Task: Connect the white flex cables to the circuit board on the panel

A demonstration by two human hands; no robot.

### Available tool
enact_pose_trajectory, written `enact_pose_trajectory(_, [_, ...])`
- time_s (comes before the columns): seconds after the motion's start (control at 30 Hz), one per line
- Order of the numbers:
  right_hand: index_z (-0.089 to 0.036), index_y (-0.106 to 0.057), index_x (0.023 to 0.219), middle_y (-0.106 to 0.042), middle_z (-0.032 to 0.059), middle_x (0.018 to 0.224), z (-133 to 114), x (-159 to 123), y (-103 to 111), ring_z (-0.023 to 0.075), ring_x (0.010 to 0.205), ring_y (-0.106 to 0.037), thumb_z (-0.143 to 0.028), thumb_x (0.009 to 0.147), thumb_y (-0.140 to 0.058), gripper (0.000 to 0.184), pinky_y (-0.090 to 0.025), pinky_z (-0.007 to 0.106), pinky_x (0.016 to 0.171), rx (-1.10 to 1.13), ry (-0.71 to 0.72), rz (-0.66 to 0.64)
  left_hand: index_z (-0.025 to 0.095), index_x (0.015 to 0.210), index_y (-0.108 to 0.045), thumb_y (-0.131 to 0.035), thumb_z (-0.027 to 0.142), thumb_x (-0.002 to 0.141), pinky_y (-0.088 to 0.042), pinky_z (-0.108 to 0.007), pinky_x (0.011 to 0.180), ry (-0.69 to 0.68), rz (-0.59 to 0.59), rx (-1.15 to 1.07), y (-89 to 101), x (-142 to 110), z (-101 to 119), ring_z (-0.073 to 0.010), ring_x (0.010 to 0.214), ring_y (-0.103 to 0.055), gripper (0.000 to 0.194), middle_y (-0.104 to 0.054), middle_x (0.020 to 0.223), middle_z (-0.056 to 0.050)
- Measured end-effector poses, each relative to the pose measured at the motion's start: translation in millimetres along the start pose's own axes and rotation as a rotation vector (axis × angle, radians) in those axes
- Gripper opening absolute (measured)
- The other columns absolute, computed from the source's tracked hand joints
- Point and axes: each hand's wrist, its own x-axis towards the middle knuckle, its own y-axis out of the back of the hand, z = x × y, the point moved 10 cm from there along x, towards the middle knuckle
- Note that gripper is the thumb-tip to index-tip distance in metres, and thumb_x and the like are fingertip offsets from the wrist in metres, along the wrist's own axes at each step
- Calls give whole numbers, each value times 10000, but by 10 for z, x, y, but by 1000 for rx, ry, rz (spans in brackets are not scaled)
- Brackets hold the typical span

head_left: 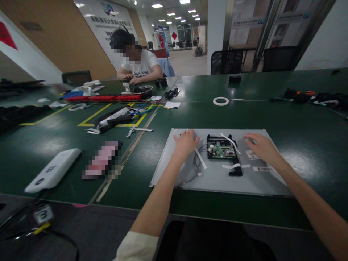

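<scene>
A grey metal panel (pixel 255 183), like the back of a display, lies flat on the green table. Near its middle a green circuit board (pixel 221 151) sits in a black plastic frame (pixel 237 169), with strips of white tape (pixel 230 142) on it. Grey cables (pixel 196 159) run from the board over the panel's left part, held by another tape strip (pixel 200 158). My left hand (pixel 186 143) rests on the upper left of the panel, fingers spread. Over the right part, beside a white label (pixel 252 155), my right hand (pixel 262 146) is held with fingers apart and nothing in it.
A white tape roll (pixel 221 101) lies beyond the panel. To the left are a white power bank (pixel 54 169), a blurred-out pink item (pixel 102 159) and a black pouch (pixel 115 117) with wires. A person (pixel 141 65) sits across the table (pixel 190 112).
</scene>
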Motion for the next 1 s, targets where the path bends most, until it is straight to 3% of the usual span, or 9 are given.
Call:
enact_pose_trajectory(0.1, [-195,-680,991,-625,73,1091,-61,-8,91,226,1032,-562,-333,829,-457,308,-482,382,857,123,-13,51,205,1172,-496,-369,418,907,-188,-647,1004,6,6,-19,-11,3,4,-317,1243,-396,363,-541,1272,-143])
enact_pose_trajectory(0.2, [-214,-689,951,-632,63,1053,-124,-32,110,219,985,-576,-328,815,-472,281,-505,360,775,186,-27,44,213,1160,-519,-387,413,900,-275,-600,982,0,21,-46,21,37,-14,-312,1208,-428,354,-559,1241,-123])
enact_pose_trajectory(0.4, [-210,-688,910,-638,48,1023,-159,-63,71,208,963,-579,-314,819,-467,260,-482,347,765,230,-28,44,162,929,-649,-429,332,870,-436,-326,875,-117,41,-92,130,94,9,-213,958,-576,284,-625,963,-104])
enact_pose_trajectory(0.53, [-218,-687,905,-643,43,1013,-170,-70,48,205,960,-577,-314,821,-464,257,-476,343,764,247,-21,43,161,829,-661,-469,260,823,-459,-269,778,-213,-41,-130,86,48,88,-165,786,-593,216,-623,869,-71])
enact_pose_trajectory(0.7, [-207,-682,914,-646,49,1015,-192,-67,68,200,948,-585,-325,836,-453,269,-472,349,814,205,-7,47,162,794,-655,-455,200,796,-453,-256,735,-208,-55,-113,69,37,83,-157,762,-586,203,-626,844,-63])
enact_pose_trajectory(0.83, [-185,-623,1110,-598,77,1169,-282,-100,14,223,1088,-537,-384,881,-411,370,-442,383,917,63,75,8,170,766,-640,-447,213,798,-442,-268,729,-184,-35,-70,74,51,54,-167,762,-583,200,-625,833,-65])
enact_pose_trajectory(0.93, [-201,-408,1370,-398,73,1408,-350,-198,-166,257,1308,-331,-449,915,-332,524,-297,500,1045,-173,198,-115,178,802,-633,-437,225,813,-437,-278,721,-169,10,-34,127,50,37,-182,789,-589,202,-634,857,-66])
enact_pose_trajectory(1.0, [-237,-295,1431,-283,40,1474,-265,-277,-260,251,1356,-239,-474,934,-252,553,-247,537,1060,-300,214,-188,183,842,-629,-433,224,825,-434,-283,745,-166,55,-29,189,48,35,-192,841,-593,202,-644,882,-65])
